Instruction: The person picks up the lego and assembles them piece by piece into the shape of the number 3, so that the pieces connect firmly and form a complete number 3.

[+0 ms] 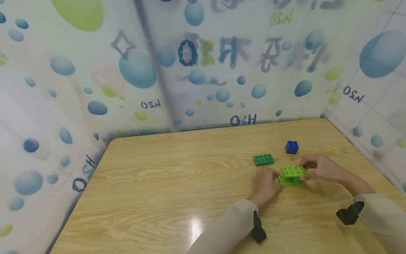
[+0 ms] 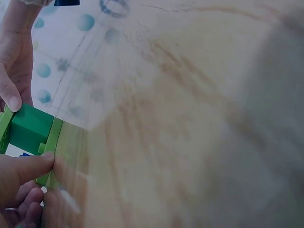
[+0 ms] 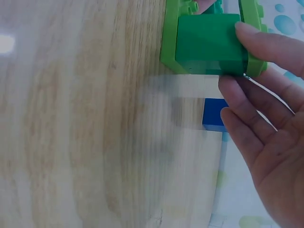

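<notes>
A small stack of building bricks stands on the wooden table, with a lime-green plate (image 1: 293, 171) on top, a dark green brick (image 3: 209, 40) in the middle and another lime-green plate (image 2: 56, 135) as its base. My left hand (image 1: 264, 184) pinches the left end of the base plate, thumb on its studded side. From the right, my right hand (image 1: 324, 170) holds the top plate at its right end. In the right wrist view its thumb lies across that plate's edge onto the dark green brick, with the other fingers extended behind.
A green eight-stud brick (image 1: 263, 159) lies just behind my left hand. Farther back to the right sits a blue brick (image 1: 291, 147). Walls printed with bubbles and letters border the wooden table (image 1: 165, 176) at its back and sides.
</notes>
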The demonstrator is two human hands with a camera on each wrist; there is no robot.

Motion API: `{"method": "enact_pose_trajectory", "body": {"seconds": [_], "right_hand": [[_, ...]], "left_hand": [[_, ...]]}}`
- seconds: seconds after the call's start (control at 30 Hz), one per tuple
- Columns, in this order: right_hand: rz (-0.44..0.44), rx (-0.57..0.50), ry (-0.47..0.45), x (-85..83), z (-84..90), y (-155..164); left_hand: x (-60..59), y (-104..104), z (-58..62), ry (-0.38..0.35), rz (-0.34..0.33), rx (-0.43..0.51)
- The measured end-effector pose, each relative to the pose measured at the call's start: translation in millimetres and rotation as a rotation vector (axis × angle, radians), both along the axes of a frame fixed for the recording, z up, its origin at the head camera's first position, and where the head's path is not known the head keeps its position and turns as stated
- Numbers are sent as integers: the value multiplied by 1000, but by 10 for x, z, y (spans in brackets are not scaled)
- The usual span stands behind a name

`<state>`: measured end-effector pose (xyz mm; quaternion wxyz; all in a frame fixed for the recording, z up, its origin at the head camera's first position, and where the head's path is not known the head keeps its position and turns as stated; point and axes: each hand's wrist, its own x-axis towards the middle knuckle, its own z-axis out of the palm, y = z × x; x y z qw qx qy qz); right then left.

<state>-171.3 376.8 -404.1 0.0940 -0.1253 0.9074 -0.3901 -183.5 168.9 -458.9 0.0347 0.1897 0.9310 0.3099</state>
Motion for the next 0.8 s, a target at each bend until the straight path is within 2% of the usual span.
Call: {"method": "enact_pose_trajectory", "body": {"seconds": [0.27,0.53,0.8], "right_hand": [[26,-11,-58,-60,-16,40],[113,-129,-56,-52,-128,75],[33,-222,-86,49,-277,152]], "left_hand": [[-6,3,-25,9,-3,6],[-19,-10,-22,-13,-5,6],[-2,1,6,-32,6,-9]]}}
